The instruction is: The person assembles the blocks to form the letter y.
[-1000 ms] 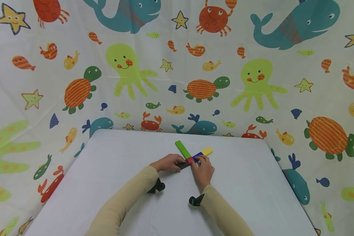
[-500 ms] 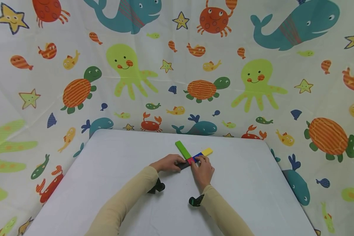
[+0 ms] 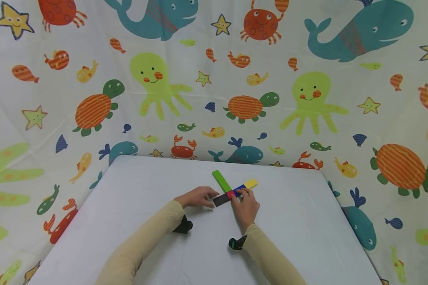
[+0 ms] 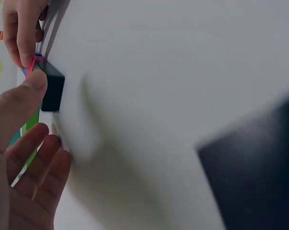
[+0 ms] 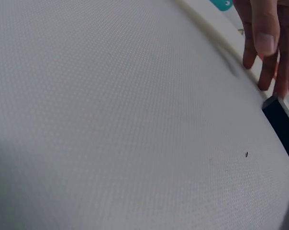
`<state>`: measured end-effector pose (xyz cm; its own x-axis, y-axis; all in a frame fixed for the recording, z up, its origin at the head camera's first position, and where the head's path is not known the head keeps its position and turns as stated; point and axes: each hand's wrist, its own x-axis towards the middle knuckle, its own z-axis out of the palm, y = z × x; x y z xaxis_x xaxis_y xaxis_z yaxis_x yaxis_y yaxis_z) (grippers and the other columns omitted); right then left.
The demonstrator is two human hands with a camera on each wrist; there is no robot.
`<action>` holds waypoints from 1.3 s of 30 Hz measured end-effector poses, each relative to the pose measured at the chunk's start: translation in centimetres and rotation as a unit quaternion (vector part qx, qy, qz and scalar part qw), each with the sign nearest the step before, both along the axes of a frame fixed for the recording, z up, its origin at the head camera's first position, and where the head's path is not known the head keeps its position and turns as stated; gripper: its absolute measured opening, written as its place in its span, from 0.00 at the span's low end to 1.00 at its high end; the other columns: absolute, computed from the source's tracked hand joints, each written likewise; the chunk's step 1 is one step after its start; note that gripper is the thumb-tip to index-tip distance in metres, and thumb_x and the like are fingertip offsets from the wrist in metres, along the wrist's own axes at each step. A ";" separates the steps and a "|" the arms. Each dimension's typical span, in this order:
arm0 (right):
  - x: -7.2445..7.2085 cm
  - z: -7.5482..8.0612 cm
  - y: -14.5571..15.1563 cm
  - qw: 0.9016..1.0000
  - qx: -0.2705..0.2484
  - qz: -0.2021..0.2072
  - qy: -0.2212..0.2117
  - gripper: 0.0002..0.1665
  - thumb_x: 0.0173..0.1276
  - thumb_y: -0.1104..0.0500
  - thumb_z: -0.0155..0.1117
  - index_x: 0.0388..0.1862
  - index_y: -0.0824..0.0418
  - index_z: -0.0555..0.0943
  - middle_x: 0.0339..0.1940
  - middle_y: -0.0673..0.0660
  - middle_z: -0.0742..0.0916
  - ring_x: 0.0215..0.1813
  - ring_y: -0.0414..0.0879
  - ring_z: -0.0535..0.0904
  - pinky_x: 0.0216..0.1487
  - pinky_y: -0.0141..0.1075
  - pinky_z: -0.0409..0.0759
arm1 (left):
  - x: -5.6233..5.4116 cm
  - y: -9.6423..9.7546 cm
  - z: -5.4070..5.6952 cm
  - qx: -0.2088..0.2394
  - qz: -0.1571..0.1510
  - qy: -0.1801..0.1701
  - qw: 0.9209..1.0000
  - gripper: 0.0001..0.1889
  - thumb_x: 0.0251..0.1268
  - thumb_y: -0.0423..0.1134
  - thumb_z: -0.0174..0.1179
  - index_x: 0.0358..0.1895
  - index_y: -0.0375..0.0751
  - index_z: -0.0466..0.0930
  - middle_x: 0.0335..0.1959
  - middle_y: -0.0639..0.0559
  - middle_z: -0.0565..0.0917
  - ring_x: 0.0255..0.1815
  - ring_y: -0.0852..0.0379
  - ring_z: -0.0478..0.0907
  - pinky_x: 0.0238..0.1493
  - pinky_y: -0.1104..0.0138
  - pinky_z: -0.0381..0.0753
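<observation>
A black block (image 3: 221, 200), a small red block (image 3: 230, 194), a blue block (image 3: 239, 188) and a yellow block (image 3: 251, 183) lie in a slanting row on the white table. From the red block a long green block (image 3: 221, 181) runs away to the back left. My left hand (image 3: 198, 196) hovers just left of the black block's end, fingers spread and holding nothing. In the left wrist view its thumb overlaps that block (image 4: 53, 88). My right hand (image 3: 247, 208) pinches the blue block, its thumb beside the red one and its fingers partly covering both.
The white table (image 3: 157, 178) spreads around the blocks. Behind it and at its sides hangs a sheet (image 3: 185, 99) printed with sea animals. A dark wrist camera sits under each sleeve, the left one (image 3: 183, 225) and the right one (image 3: 237, 243).
My left hand has let go of the black block and drawn back slightly to the left, uncovering its near end. My right hand and the blocks have stayed in place.
</observation>
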<state>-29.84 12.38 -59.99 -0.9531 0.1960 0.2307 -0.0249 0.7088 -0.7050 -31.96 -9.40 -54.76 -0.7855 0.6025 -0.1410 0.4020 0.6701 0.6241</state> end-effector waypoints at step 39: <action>0.2 0.0 0.1 1.000 -0.002 0.001 0.007 0.20 0.64 0.46 0.68 0.49 0.56 0.85 0.59 0.56 0.79 0.61 0.52 0.75 0.59 0.56 0.62 | 6.2 -7.6 -0.4 0.025 -0.015 0.005 1.000 0.20 0.60 0.38 0.69 0.57 0.43 0.83 0.41 0.57 0.76 0.42 0.60 0.74 0.44 0.66 0.75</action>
<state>-29.68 12.50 -60.04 -0.9499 0.1961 0.2434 -0.0356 0.7057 -0.7077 -25.77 -17.03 -55.17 -0.7687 0.6314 -0.1022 0.4270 0.6254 0.6531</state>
